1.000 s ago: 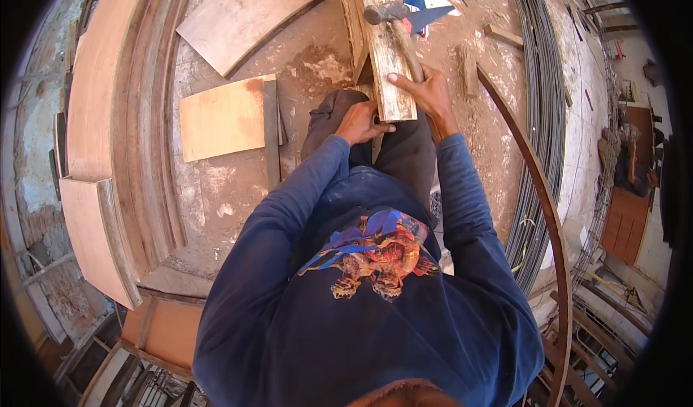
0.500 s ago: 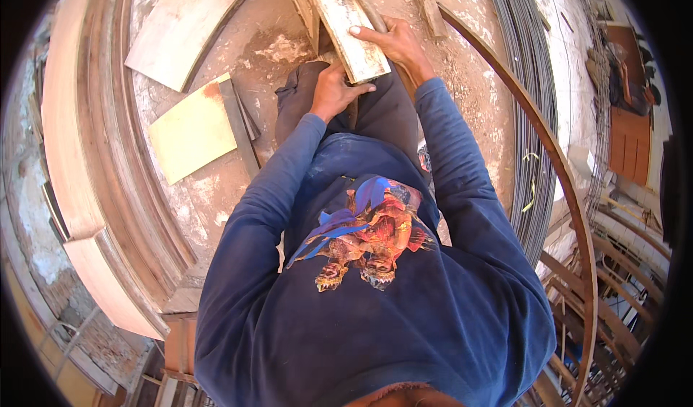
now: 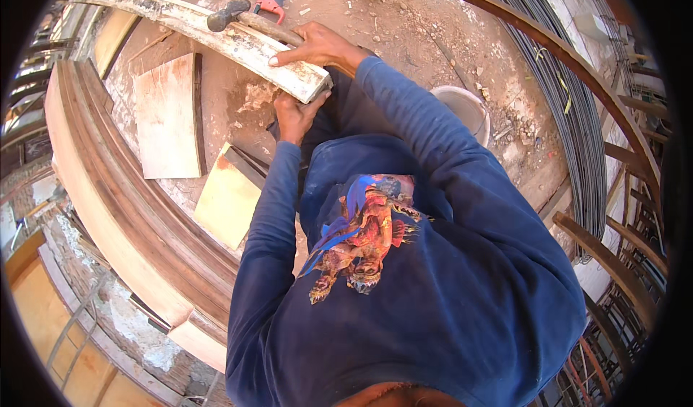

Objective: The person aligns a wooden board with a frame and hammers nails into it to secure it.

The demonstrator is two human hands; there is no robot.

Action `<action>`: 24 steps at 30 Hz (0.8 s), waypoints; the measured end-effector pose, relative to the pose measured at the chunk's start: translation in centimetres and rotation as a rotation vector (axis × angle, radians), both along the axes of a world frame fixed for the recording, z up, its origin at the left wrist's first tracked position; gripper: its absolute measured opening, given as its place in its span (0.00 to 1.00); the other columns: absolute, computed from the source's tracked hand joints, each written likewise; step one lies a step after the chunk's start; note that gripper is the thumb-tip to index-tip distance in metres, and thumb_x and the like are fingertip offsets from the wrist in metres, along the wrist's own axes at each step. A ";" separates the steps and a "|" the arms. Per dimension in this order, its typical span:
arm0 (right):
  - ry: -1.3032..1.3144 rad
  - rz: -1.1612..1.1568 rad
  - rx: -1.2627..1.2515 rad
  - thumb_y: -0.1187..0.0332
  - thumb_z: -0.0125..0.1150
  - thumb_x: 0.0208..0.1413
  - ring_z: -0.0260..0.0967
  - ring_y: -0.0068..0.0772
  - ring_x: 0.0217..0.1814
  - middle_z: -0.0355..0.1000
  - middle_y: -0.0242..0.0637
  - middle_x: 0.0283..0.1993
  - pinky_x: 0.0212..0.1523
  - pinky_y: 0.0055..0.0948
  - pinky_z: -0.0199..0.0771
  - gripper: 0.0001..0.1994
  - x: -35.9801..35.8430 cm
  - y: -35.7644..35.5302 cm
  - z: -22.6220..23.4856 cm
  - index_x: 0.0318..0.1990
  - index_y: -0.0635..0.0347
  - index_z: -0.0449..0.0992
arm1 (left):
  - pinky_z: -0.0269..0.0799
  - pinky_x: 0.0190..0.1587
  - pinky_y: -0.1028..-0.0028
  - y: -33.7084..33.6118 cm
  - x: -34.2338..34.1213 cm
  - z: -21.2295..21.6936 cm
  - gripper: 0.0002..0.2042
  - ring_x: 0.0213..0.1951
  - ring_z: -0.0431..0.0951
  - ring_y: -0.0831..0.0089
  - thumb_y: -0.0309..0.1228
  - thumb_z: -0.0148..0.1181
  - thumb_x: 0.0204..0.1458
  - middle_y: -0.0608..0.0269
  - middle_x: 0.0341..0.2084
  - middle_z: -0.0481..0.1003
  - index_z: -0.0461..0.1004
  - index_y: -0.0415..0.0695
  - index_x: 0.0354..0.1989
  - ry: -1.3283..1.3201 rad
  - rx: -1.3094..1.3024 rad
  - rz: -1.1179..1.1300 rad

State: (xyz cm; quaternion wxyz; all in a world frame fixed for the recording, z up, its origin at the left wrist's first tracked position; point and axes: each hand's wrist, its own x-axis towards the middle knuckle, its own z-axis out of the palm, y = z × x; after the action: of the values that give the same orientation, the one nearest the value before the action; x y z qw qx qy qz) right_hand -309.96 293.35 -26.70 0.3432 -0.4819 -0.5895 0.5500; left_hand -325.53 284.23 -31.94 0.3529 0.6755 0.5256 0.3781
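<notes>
A long wooden beam [image 3: 195,23] with a whitish, stained face runs from the far left toward me, its near end just ahead of my lap. My left hand [image 3: 294,115] grips that end from below, with its thumb along the end's lower edge. Across the beam's far side lies a hammer [image 3: 268,27] with a dark head and wooden handle. My right hand [image 3: 325,48] is closed over the handle's end, and its thumb presses on the beam's top face. The fingers beyond the handle are partly hidden.
A saw with a red handle [image 3: 268,9] lies beyond the hammer. Wooden boards [image 3: 170,118] and a yellowish panel [image 3: 227,196] lie left, by stacked curved timbers [image 3: 123,183]. To the right are a white bucket [image 3: 465,111], a bundle of rods [image 3: 559,104] and a long curved strip [image 3: 577,53].
The beam has swung to the left, and both hands have moved left with it. My view has turned too. The hammer's head, the saw handle and the bucket now show.
</notes>
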 end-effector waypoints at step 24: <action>-0.472 -0.041 0.229 0.35 0.74 0.37 0.77 0.38 0.32 0.79 0.43 0.30 0.36 0.36 0.73 0.36 0.4 0.9 -0.3 0.40 0.63 0.83 | 0.58 0.25 0.80 -4.4 -5.6 8.0 0.10 0.23 0.60 0.82 0.37 0.43 0.68 0.67 0.27 0.62 0.63 0.45 0.36 -1.034 -0.299 0.132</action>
State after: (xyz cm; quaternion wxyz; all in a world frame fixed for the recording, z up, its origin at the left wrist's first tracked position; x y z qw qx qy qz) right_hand -309.51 294.20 -27.04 0.2595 -0.5667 -0.7018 0.3450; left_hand -331.11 279.80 -23.96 0.6332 0.3093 0.3731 0.6034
